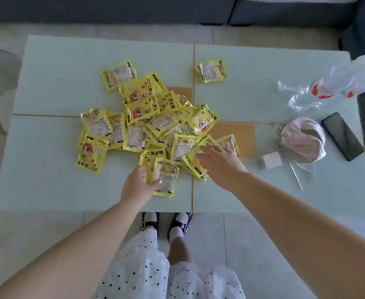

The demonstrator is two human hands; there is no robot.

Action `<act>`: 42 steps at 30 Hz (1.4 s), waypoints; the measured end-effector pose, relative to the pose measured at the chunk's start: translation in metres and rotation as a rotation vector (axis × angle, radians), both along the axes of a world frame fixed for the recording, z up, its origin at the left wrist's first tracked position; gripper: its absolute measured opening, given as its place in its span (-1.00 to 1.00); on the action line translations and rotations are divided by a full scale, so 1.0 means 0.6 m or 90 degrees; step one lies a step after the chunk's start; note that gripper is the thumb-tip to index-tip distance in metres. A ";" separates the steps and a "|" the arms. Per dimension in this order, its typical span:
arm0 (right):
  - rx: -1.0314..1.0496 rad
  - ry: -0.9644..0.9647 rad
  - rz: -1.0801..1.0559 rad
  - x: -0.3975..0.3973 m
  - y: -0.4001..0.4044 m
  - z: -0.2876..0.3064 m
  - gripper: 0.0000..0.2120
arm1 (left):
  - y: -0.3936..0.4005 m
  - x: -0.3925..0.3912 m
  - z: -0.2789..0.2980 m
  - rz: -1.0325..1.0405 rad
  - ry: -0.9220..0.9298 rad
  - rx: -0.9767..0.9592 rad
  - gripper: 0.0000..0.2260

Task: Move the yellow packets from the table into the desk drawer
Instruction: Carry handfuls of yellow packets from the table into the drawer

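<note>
Several yellow packets lie heaped in the middle of the pale green table. One yellow packet lies apart at the back, right of the heap. My left hand grips a yellow packet at the heap's near edge, thumb on top of it. My right hand reaches over the near right of the heap with fingers spread, touching the packets there. No drawer is in view.
On the table's right lie a clear plastic bag, a pink cloth pouch, a dark phone and a small white block. A dark sofa stands beyond the table. My shoes are at the near edge.
</note>
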State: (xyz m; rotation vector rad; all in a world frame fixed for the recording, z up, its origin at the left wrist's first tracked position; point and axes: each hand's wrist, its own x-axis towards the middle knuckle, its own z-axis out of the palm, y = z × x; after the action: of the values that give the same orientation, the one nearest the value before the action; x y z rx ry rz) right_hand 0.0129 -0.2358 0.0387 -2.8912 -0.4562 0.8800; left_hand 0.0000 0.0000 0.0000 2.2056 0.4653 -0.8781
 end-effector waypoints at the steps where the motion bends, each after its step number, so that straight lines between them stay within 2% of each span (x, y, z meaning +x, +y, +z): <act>1: -0.022 0.002 0.031 0.007 -0.001 -0.019 -0.54 | -0.007 -0.003 -0.018 0.011 0.001 0.000 -0.39; 7: -0.057 -0.046 0.143 0.030 -0.018 -0.111 -0.48 | -0.061 -0.025 -0.087 0.039 -0.051 0.147 -0.29; 10: -0.041 -0.131 0.154 0.033 -0.027 -0.143 -0.49 | -0.082 -0.028 -0.106 0.066 -0.105 0.203 -0.28; 14: -0.043 -0.216 0.154 0.032 -0.035 -0.169 -0.45 | -0.094 -0.033 -0.116 0.110 -0.131 0.161 -0.37; 18: -0.041 -0.266 0.121 0.028 -0.036 -0.171 -0.57 | -0.090 -0.034 -0.113 0.131 -0.111 0.108 -0.49; 21: -0.005 -0.238 -0.004 0.021 -0.038 -0.160 -0.61 | -0.075 -0.030 -0.102 0.152 -0.093 0.075 -0.71; 23: 0.043 -0.144 -0.139 0.015 -0.033 -0.143 -0.62 | -0.061 -0.029 -0.090 0.210 -0.104 0.020 -0.78; 26: 0.232 -0.009 -0.474 0.008 -0.003 -0.129 -0.62 | -0.036 -0.029 -0.080 0.270 -0.132 -0.018 -0.63; 28: 0.341 0.010 -0.640 0.009 0.031 -0.134 -0.65 | -0.020 -0.030 -0.090 0.290 -0.160 0.004 -0.52; 32: 0.342 0.040 -0.694 0.023 0.093 -0.142 -0.60 | -0.006 -0.028 -0.111 0.280 -0.151 0.024 -0.57; 36: 0.247 0.079 -0.745 0.039 0.123 -0.145 -0.60 | -0.021 -0.005 -0.097 0.269 -0.148 -0.017 -0.89; 39: 0.182 0.053 -0.775 0.049 0.135 -0.156 -0.66 | -0.022 0.002 -0.109 0.285 -0.152 -0.027 -0.88; 42: 0.155 0.002 -0.786 0.048 0.143 -0.163 -0.62 | -0.019 0.007 -0.117 0.279 -0.144 -0.019 -0.80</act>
State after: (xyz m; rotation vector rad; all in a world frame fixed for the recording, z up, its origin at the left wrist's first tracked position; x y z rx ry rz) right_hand 0.0419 -0.1502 -0.0589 -2.2332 1.0368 0.5093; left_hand 0.0042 -0.0116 -0.0701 2.0303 0.7789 -0.3954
